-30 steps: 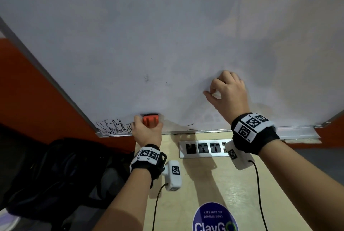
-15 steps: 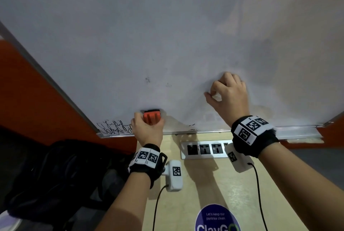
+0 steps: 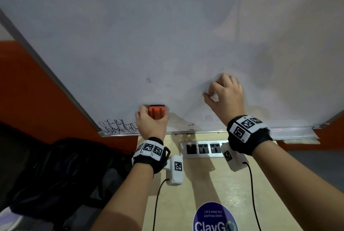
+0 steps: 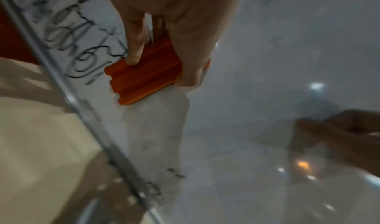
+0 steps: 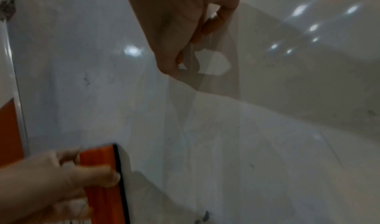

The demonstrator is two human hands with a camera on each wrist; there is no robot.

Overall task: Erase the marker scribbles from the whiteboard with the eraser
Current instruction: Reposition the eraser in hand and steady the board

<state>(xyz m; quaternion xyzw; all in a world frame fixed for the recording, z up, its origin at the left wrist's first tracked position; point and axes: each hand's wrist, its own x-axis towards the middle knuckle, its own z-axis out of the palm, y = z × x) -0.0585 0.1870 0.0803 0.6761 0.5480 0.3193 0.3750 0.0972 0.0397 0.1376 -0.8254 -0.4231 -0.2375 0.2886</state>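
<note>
Eraser (image 3: 156, 111) higher (left hand (image 3: 151, 125) wrapped)

A bright orange ribbed plastic eraser (image 3: 156, 112) with a black felt edge sits on the pale grey-white glossy whiteboard (image 3: 167, 35). Black looping marker scribbles (image 3: 117, 128) mark its lower corner, against an orange-red wall (image 3: 28, 85).

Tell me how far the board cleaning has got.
Mostly done: the whiteboard is largely wiped. In hand: the left hand holds the orange eraser against the board; the right hand rests curled on it. Left: the black scribbles in the lower left corner and small specks near the bottom edge.
</note>
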